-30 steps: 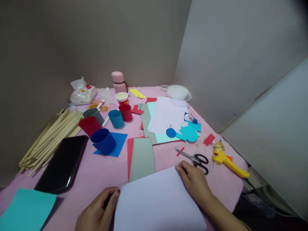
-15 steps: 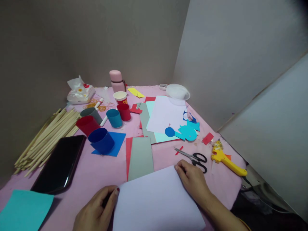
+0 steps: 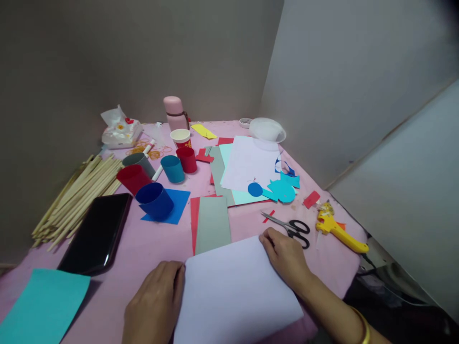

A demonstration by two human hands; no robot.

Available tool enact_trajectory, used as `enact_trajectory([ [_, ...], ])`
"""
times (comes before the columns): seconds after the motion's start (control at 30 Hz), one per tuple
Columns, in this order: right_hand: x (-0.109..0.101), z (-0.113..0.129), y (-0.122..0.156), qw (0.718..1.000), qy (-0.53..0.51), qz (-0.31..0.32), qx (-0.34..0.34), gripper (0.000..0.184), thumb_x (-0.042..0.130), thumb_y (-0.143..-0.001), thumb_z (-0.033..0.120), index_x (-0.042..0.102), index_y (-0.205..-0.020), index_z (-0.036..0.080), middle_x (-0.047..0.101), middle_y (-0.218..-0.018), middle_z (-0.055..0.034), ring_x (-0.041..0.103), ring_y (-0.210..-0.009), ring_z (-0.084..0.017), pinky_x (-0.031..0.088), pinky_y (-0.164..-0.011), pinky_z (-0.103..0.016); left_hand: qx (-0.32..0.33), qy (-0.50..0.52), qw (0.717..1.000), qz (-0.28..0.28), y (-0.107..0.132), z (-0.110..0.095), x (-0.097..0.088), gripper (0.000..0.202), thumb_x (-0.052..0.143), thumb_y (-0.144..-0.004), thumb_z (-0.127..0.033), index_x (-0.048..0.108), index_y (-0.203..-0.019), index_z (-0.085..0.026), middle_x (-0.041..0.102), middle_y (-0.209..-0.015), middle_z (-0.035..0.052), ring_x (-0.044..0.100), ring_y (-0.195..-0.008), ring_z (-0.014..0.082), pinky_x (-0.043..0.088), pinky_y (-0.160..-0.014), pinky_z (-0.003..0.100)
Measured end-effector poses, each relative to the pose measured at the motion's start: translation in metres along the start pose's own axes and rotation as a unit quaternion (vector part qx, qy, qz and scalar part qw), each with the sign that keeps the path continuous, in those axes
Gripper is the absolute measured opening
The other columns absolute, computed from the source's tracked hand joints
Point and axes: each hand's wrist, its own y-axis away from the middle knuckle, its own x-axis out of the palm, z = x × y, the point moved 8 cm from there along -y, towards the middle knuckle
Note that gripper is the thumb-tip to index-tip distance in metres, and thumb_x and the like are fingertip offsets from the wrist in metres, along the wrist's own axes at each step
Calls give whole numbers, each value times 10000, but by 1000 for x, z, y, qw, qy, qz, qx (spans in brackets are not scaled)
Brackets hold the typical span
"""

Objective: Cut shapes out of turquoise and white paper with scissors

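A blank white sheet of paper (image 3: pixel 236 291) lies tilted at the near edge of the pink-covered table. My left hand (image 3: pixel 156 298) is closed on its left edge near the upper left corner, the thumb tucked partly out of sight. At the upper right corner, my right hand (image 3: pixel 285 255) pinches the paper between thumb and fingers. Black-handled scissors (image 3: pixel 289 226) rest just beyond my right hand. Beyond the sheet's top edge are a grey card strip (image 3: pixel 214 224) and red paper (image 3: pixel 194 222) under it.
At left lie a turquoise sheet (image 3: pixel 46 306), a dark tablet (image 3: pixel 96 234) and wooden sticks (image 3: pixel 77 200). Paper rings, including a blue one (image 3: pixel 156 203), stand mid-left. A yellow glue gun (image 3: pixel 342 234) is at right. Farther back are white paper (image 3: pixel 251 162) and a pink flask (image 3: pixel 175 112).
My left hand has shifted right and up along the paper's left edge, its thumb now less visible. The right hand keeps its pinch. The whole view has tilted slightly downward.
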Motion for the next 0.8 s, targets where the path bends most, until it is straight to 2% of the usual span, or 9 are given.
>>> enact_trajectory([
  [0.1, 0, 1, 1, 1000, 16, -2, 0, 212, 423, -916, 273, 562, -770, 208, 672, -660, -30, 636, -616, -224, 307, -550, -276, 75, -78, 992, -66, -1, -10, -3, 222, 374, -909, -251, 579, -957, -181, 670, -957, 85, 640, -874, 238, 491, -682, 334],
  [0.2, -1, 2, 1, 1000, 27, -5, 1, 193, 448, -908, 263, 566, -766, 207, 677, -654, -26, 635, -608, -221, 303, -540, -271, 252, -162, 941, -157, 2, -40, -8, 402, 339, -866, -90, 500, -1227, -159, 595, -1246, 167, 586, -1089, 304, 464, -831, 432],
  [0.27, -2, 4, 1, 999, 31, -6, -3, 189, 455, -907, 256, 568, -763, 208, 680, -654, -19, 637, -607, -213, 307, -537, -265, 373, -182, 901, -127, 4, -60, 0, 564, 320, -820, -9, 450, -1306, -264, 561, -1336, 74, 548, -1177, 280, 425, -904, 470],
  [0.33, -4, 6, 1, 999, 33, -8, -9, 188, 452, -910, 252, 571, -771, 207, 684, -658, -13, 641, -613, -204, 313, -536, -260, 444, -166, 880, -34, 1, -73, 9, 635, 316, -793, 27, 423, -1334, -287, 534, -1367, -1, 523, -1220, 226, 419, -955, 451],
  [0.43, -5, 8, 0, 999, 36, -13, -12, 192, 447, -909, 246, 580, -777, 204, 686, -661, -13, 645, -620, -198, 314, -533, -258, 465, -142, 867, 111, -7, -87, 17, 625, 319, -771, 54, 455, -1321, -208, 502, -1381, 22, 489, -1251, 213, 437, -994, 441],
  [0.5, -5, 8, -1, 999, 36, -16, -11, 186, 459, -902, 241, 586, -772, 204, 686, -662, -11, 647, -626, -198, 314, -530, -259, 456, -142, 866, 149, -10, -97, 16, 566, 349, -772, 56, 528, -1258, -172, 551, -1331, 64, 527, -1213, 231, 447, -994, 459],
  [0.6, -5, 5, -4, 999, 32, -15, -12, 149, 498, -891, 232, 592, -778, 206, 685, -665, 0, 650, -644, -198, 328, -528, -257, 433, -146, 879, 136, -7, -111, 12, 393, 446, -815, -27, 590, -1177, -74, 608, -1244, 171, 595, -1126, 294, 486, -950, 477],
  [0.7, -12, 5, -6, 999, 25, -11, -17, 77, 533, -866, 193, 605, -837, 195, 694, -693, -3, 654, -662, -203, 380, -550, -265, 404, -152, 896, 106, 4, -112, 16, 407, 515, -844, -142, 539, -1213, 28, 536, -1270, 278, 552, -1155, 366, 513, -909, 486],
  [0.8, -25, 20, -2, 999, 22, -25, -32, 174, 495, -875, 166, 610, -1002, 136, 711, -873, -89, 650, -831, -258, 464, -690, -340, 395, -120, 910, 37, 15, -102, 17, 522, 518, -869, -273, 448, -1306, 3, 435, -1364, 264, 462, -1239, 349, 508, -925, 456],
])
